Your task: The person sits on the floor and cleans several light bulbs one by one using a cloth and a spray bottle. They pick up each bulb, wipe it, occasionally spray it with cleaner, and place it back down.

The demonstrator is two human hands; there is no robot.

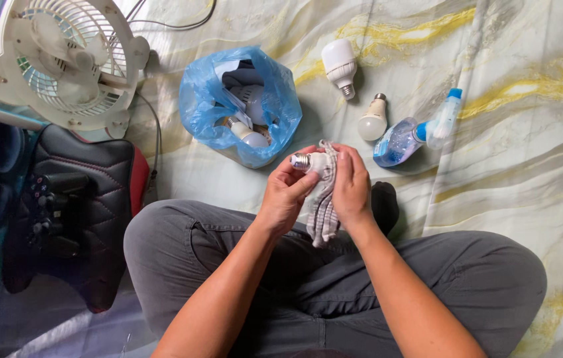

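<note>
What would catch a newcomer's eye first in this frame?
At centre, the left hand holds a light bulb by its screw base while the right hand presses a grey cloth around it. Just beyond sits a blue plastic bag holding more bulbs, with a white fan at top left.

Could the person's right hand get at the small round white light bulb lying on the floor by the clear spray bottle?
Probably yes. The small round white light bulb lies in the open just beyond the right hand, nothing between them; though that hand now holds a grey cloth.
</note>
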